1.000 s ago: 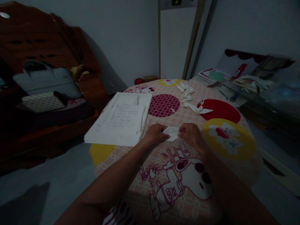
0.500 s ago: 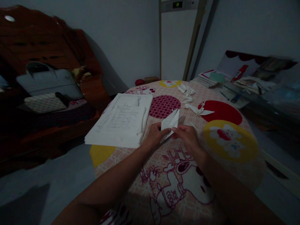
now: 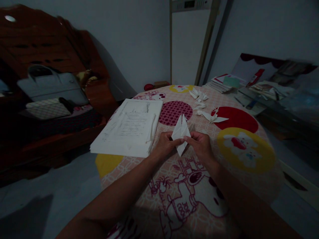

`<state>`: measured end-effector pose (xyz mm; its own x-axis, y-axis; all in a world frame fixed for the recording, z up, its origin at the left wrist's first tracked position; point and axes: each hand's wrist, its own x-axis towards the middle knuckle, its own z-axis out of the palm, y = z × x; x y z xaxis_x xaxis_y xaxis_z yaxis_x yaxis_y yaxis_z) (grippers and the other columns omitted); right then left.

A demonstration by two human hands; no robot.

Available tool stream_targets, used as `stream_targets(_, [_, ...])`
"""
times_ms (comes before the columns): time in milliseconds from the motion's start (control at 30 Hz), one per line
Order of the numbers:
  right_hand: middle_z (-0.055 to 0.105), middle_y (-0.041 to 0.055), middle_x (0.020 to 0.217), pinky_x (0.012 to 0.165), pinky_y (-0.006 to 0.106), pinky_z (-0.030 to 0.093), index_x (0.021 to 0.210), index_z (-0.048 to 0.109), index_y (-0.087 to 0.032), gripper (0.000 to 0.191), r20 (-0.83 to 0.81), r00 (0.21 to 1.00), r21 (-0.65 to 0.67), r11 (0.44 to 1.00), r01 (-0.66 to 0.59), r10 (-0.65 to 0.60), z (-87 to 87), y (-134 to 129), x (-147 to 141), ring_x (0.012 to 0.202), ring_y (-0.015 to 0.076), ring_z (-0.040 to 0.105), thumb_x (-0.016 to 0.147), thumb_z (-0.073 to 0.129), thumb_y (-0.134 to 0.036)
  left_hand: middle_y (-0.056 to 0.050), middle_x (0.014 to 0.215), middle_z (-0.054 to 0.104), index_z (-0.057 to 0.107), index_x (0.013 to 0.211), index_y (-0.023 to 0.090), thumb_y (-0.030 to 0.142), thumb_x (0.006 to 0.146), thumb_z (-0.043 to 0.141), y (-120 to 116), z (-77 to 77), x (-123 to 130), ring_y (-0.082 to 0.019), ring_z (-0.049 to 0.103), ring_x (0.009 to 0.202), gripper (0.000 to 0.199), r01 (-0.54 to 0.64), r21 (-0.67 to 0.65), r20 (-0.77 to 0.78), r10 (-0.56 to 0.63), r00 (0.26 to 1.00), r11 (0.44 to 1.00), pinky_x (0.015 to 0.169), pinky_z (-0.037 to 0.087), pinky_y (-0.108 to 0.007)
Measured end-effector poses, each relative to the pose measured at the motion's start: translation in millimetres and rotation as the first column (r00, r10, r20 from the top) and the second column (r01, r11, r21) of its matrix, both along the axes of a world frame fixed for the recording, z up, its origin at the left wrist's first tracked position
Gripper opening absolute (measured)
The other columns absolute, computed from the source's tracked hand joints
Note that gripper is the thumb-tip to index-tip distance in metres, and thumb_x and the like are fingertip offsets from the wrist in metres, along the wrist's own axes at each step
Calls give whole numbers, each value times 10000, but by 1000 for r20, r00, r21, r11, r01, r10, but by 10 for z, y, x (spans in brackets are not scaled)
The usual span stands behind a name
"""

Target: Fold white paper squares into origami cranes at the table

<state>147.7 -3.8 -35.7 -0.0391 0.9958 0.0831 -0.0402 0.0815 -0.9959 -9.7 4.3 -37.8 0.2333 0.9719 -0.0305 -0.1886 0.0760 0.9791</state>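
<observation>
A folded white paper point(image 3: 181, 131), shaped like a narrow diamond with a split upper tip, is held over the patterned tablecloth point(image 3: 139, 199). My left hand point(image 3: 166, 143) pinches its left edge, thumb on top. On the opposite edge my right hand point(image 3: 200, 143) grips the paper between thumb and fingers. The two thumb tips nearly meet near the paper's lower middle. Beyond my hands lies a folded paper crane point(image 3: 213, 117) with spread wings, and behind it are more folded white papers point(image 3: 198, 95).
A thick stack of printed sheets point(image 3: 132, 127) lies left of my hands. Papers and a glass-topped table point(image 3: 264, 98) stand at the right. A wooden seat point(image 3: 97, 96) on the left holds a light handbag point(image 3: 52, 87) and a quilted bag point(image 3: 47, 109).
The folded paper has turned from a slant to nearly upright, showing its split upper tip and its pointed lower end. Both hands still hold it and have barely moved.
</observation>
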Motion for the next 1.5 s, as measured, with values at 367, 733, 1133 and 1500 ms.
stream_targets(367, [634, -16, 596, 512, 233, 395, 687, 669, -146, 155, 9, 992, -151, 981, -124, 127, 7, 30, 47, 522, 110, 530, 672, 710, -295, -61, 740, 702, 717, 812, 84, 342, 624, 836, 74, 40, -71, -129, 610, 592, 341, 9, -50, -6, -10, 1000, 999, 582, 446, -240])
stream_targets(733, [597, 12, 634, 574, 274, 382, 681, 620, -168, 137, 501, 842, 332, 943, 28, -202, 40, 55, 115, 587, 143, 511, 783, 578, -250, -36, 843, 684, 662, 914, 144, 292, 726, 728, 101, 76, -154, -130, 622, 721, 248, -255, 306, -94, 295, 951, 917, 691, 495, -258])
stream_targets(1133, [634, 106, 828, 692, 335, 378, 830, 661, -142, 167, 948, 21, 252, 708, -660, -318, 50, -269, 29, 787, 227, 543, 857, 530, -42, -57, 872, 653, 650, 877, 157, 72, 795, 496, -150, 135, -285, -166, 617, 854, 195, 295, 731, -594, 363, 718, 615, 791, 503, -295])
stream_targets(1500, [608, 80, 855, 688, 291, 387, 770, 669, -155, 208, 972, 234, 146, 776, -614, 2, -41, -99, 301, 806, 183, 535, 911, 518, -132, -82, 949, 653, 716, 917, 153, 165, 862, 586, -117, -1, -298, -183, 628, 895, 141, 628, 425, -862, 79, 501, 652, 806, 485, -281])
